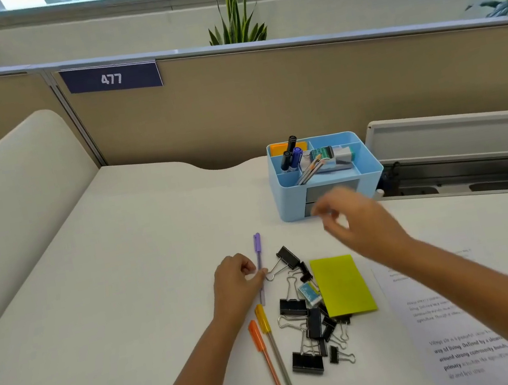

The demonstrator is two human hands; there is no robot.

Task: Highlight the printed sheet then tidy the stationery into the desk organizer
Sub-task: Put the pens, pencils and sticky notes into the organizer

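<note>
**A:** Where's the printed sheet from where you sit?

**B:** I see the printed sheet (456,326) lying flat on the white desk (126,282) at the lower right, partly under the right forearm; its text is too blurred for me to read, and I can't tell whether any of it is highlighted.

**A:** And the organizer?

**B:** The light blue desk organizer (324,176) stands further back, near the partition (263,99); dark markers (290,153) stand upright in its back-left compartment, a few pencils (311,168) lean in the middle one, and a small box sits at the right.

**A:** Hands?

**B:** My reading is that the left hand (236,283) rests on the desk with its fingers curled, thumb and forefinger pinching the purple pen (259,259), which lies flat; the right hand (360,224) hovers above the desk in front of the organizer, motion-blurred, fingers loosely spread and holding nothing that I can see.

**A:** What's loose on the desk?

**B:** A yellow pen (275,351) and an orange pen (270,369) lie side by side just below the left hand; a scatter of black binder clips (302,323) sits to their right; a yellow-green sticky-note pad (343,285) lies touching the clips, with a small blue-labelled eraser (309,293) just beside its left edge.
</note>
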